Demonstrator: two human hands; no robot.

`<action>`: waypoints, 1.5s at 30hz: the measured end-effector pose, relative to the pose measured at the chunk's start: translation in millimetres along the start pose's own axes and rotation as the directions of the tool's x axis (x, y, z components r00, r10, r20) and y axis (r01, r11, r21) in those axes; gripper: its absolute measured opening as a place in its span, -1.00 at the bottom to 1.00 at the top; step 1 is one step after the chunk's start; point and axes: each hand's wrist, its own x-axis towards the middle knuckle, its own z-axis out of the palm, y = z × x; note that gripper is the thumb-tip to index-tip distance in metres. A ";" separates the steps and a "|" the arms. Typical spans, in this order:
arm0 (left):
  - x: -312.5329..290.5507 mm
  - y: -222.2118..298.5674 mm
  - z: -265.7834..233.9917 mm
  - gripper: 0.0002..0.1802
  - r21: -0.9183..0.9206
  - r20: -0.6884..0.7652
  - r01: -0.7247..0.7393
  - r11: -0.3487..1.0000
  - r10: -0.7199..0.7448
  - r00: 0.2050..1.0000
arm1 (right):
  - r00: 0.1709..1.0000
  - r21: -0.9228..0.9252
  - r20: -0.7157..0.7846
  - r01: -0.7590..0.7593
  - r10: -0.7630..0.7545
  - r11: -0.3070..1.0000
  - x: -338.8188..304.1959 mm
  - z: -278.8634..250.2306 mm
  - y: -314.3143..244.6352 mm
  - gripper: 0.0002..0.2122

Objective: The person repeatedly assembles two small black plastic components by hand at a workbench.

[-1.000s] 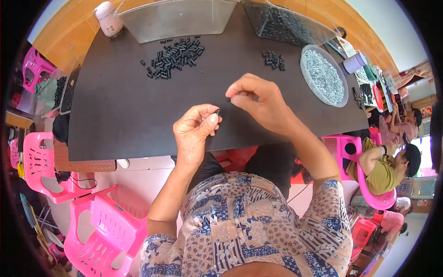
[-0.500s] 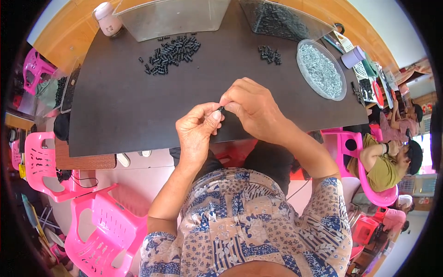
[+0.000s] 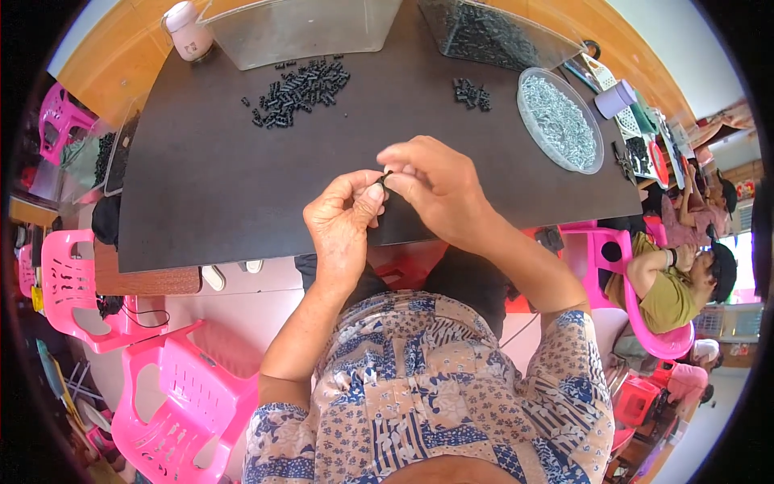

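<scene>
left hand (image 3: 337,230): thumb and finger pinched on small black part (image 3: 384,178), over table (image 3: 210,177) near its front edge | right hand (image 3: 435,189): fingertips at part, hold unclear | risk: part may drop, fingertip pinch slipping

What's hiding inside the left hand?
The left hand pinches a small black piece close to the right hand. Only part of that piece shows; the left hand covers the rest, and anything tucked in its palm can't be seen.
</scene>
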 end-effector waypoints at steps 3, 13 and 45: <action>3.7 2.6 -0.6 -0.85 -0.091 0.014 0.040 0.995 -0.039 0.999 | 0.991 0.096 -0.037 -0.121 0.125 0.988 -3.0 -2.1 0.9 -0.82; 3.1 9.4 4.2 -0.85 -0.113 0.045 0.118 0.987 -0.114 0.992 | 0.977 -0.093 -0.181 0.095 -0.111 0.991 -9.0 5.9 1.6 -0.86; -0.8 20.1 -12.0 -0.79 -0.164 0.284 0.269 0.949 -0.216 0.934 | 0.923 -0.202 -0.150 0.321 -0.353 0.925 -14.7 9.5 7.5 -0.63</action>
